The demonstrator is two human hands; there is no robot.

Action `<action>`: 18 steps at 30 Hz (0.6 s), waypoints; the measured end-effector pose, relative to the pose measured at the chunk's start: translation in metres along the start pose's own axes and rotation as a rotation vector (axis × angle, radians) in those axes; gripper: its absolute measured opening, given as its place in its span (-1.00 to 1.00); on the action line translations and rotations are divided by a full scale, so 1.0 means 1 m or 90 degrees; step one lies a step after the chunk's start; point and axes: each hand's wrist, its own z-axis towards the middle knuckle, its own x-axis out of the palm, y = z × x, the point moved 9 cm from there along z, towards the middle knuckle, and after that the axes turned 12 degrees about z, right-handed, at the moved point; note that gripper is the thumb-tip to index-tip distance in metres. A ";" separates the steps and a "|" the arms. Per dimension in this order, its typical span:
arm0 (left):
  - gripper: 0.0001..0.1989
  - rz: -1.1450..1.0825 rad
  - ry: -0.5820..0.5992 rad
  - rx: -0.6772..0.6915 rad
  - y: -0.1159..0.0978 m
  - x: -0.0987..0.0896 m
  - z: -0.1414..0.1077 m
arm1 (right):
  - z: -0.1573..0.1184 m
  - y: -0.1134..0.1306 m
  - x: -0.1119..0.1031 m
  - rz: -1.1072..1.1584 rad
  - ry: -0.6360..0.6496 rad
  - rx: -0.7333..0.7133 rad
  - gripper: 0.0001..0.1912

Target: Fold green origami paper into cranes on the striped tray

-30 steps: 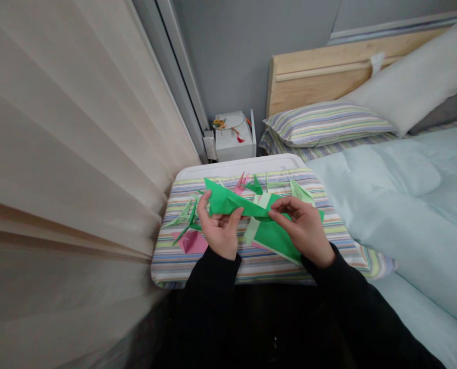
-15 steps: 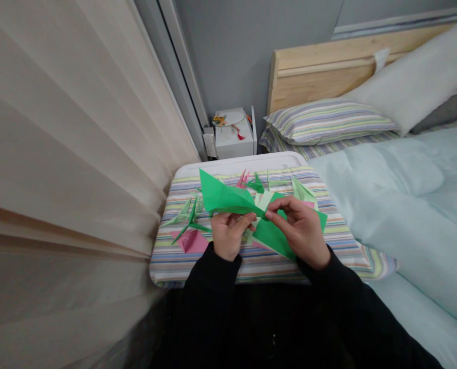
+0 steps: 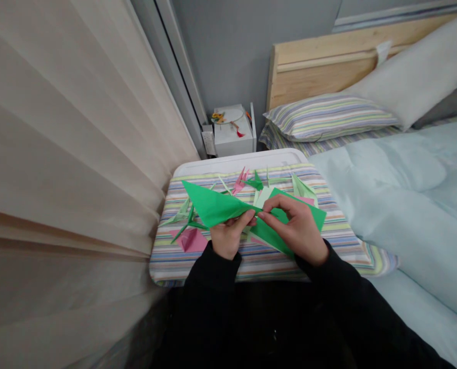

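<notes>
Change since the preceding view: in the folded sheet (image 3: 217, 204), wide end swung farther left and tilted down, with the lower corner now in front of the left fingers. From the earliest view, left grip shifted from the wide end toward the narrow end. Judged effect on the work in hand: control concentrated at the narrow end, probably for handling a small crease there; wide end left free to swing.

Grip, left hand (image 3: 227, 240): closed, with thumb over the paper near its narrow end and fingers behind, partly hidden. Grip, right hand (image 3: 302, 229): closed in a pinch of thumb and forefinger at the narrow tip, just beside the left thumb. Exact fold line under the fingertips: cannot tell.

Position of folded sheet: centre of the frame, above the striped cloth (image 3: 209, 267), extending from the pinch toward the upper left, with its pointed corner well apart from both grips. Below and beyond the right hand: green paper (image 3: 317, 215), flat on the cloth.

Around the grips, note pink paper (image 3: 193, 241) at lower left of the work, dark green piece (image 3: 190, 222) just above it, pink piece (image 3: 240, 182) and green piece (image 3: 256, 181) toward the tray (image 3: 220, 165) rim, and pale green piece (image 3: 302, 188) at upper right.
</notes>
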 end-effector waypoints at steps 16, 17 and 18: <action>-0.68 0.019 0.013 -0.029 0.005 0.001 0.000 | 0.002 -0.006 -0.016 0.035 -0.104 0.002 -0.89; -0.68 0.017 0.004 -0.032 0.005 0.000 0.000 | 0.001 -0.007 -0.018 0.034 -0.115 -0.002 -0.89; -0.68 0.017 -0.005 -0.037 0.005 -0.001 0.000 | 0.000 -0.007 -0.020 0.033 -0.127 -0.006 -0.90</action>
